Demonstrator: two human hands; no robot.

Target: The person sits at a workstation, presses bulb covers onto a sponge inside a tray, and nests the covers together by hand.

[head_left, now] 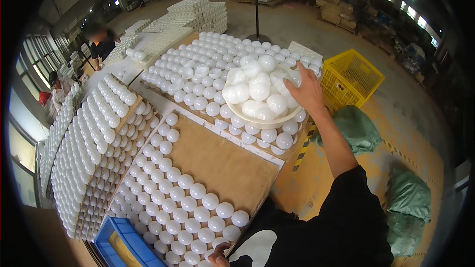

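Note:
A round cream basin (267, 123) heaped with glossy white bulb covers (259, 87) rests on a board of similar covers standing in rows. At its right side is my right hand (308, 89), thumb and forefinger spread apart beside the heaped covers. Whether the fingertips touch one, I cannot make out. Low in the picture, my left hand (219, 255) is next to the near end of a brown board (222, 160), close to the rows of white covers (202, 213) standing on it. The lower edge cuts off much of that hand, and its grip is hidden.
Stacked boards of covers (94, 133) rise on the left, near a blue crate (126, 244). On the right are a yellow crate (351, 79) and green sacks (356, 128). A co-worker (101, 42) is at the far left. Behind the basin stands a black pole (257, 10).

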